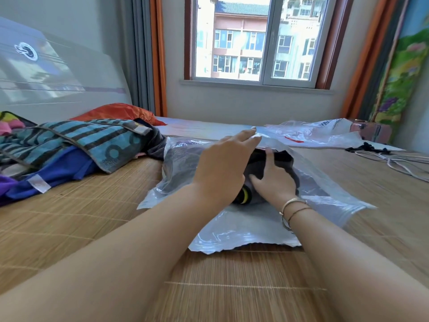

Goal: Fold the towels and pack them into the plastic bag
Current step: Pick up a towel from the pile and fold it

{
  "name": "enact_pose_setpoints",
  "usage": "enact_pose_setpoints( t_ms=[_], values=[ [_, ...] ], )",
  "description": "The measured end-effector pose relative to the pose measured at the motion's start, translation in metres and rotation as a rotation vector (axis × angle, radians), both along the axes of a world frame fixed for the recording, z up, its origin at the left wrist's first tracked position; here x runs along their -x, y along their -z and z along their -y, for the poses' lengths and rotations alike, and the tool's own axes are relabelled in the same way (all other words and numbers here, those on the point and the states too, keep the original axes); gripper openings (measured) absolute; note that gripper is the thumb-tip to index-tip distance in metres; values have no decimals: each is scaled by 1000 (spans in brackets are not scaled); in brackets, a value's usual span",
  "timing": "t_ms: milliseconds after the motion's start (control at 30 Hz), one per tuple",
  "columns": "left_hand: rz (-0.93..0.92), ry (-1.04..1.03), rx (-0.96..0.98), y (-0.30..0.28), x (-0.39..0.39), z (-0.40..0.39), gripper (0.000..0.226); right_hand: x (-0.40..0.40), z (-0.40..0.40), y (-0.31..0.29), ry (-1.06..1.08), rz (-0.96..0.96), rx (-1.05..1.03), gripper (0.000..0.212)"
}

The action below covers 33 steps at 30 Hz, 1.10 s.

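Bag [232, 231] lies flat on the mat [92, 228] in front of us, clear plastic, its mouth toward the window [255, 38]. Our left hand [222, 166] reaches over the top layer and holds the upper lip of the mouth, fingertips curled on the plastic edge and lifting it. Our right hand [274, 180] is inside the opening, fingers fairly straight and spread, pressing flat on a dark towel [274, 159] that sits within the bag; it grasps nothing that we can see. A black and yellow bit of fabric [243, 196] shows between our 2 wrists, also under the plastic. 2 thin bracelets [292, 205] circle our right wrist.

To the left, well apart from the bag's mouth but near its far corner, is a heap of unfolded towels: a blue striped towel [92, 140] on top, draped over a plain blue one [58, 175] with a white label. Behind the heap lies an orange pillow [118, 112] against the headboard [58, 70].

To the right, a second clear bag [320, 133] with red print lies crumpled near the far edge, and white cables [394, 161] trail over the mat just beside it. Curtains [148, 54] hang either side of the window.
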<state>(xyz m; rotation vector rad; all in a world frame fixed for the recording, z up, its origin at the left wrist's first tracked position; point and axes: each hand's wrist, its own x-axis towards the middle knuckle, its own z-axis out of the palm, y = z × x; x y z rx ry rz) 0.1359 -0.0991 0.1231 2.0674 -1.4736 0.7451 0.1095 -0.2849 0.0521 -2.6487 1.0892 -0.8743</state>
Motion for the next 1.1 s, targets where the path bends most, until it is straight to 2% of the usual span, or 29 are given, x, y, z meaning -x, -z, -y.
enact_pose_setpoints(
  t_ms=[33,100,200,267,567,733,833,967,1100],
  values=[
    [-1,2,-11,1,-1,0,79,-2,-7,8,-60,-7,29,87],
    [-2,2,-36,3,-2,-1,79,-4,-22,22,-112,-43,25,84],
    [-5,13,-59,5,-4,-2,81,-2,-32,36,-121,-174,-134,76],
    [-11,43,-79,5,-7,-3,81,-2,-31,41,-129,-222,-164,76],
    [-14,177,-143,-2,-21,-15,82,-17,-20,27,-91,-318,-236,77],
    [-15,97,-277,-1,-19,-30,86,15,-39,28,-127,-353,-212,73],
    [-84,27,-317,5,-23,-54,87,43,-65,23,-180,-376,-210,70],
    [-139,-42,-295,23,-12,-97,79,77,-114,16,-244,-372,-133,67],
    [-247,-58,-188,65,-10,-152,61,98,-171,16,-357,-244,-14,62]
  ],
)
